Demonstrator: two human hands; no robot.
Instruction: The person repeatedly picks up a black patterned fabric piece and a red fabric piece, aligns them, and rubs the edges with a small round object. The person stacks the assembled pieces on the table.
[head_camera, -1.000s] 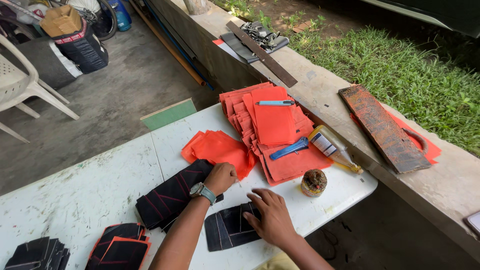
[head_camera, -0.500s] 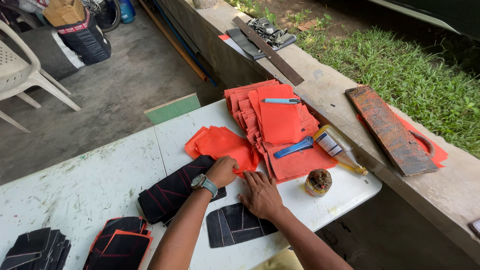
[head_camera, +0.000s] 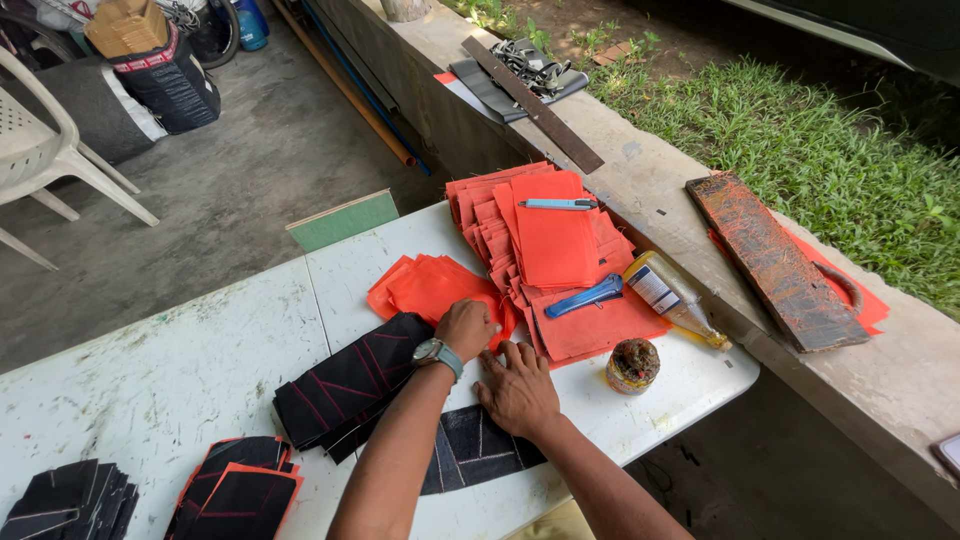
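left hand (head_camera: 465, 327): curled shut, knuckles on the small orange stack (head_camera: 430, 288), mid-table
right hand (head_camera: 517, 388): spread flat, pressing the black piece (head_camera: 470, 450) at the near edge
relation: orange stack lies just far-left of both hands; left hand nearer
cutter (head_camera: 585, 296): right, on the larger orange pile (head_camera: 545, 250)

White plastic chair (head_camera: 40, 150) left; glue bottle (head_camera: 672, 296); rusty plank (head_camera: 775, 262) on ledge.

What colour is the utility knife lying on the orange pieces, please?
Blue, clearest in the head view: utility knife.
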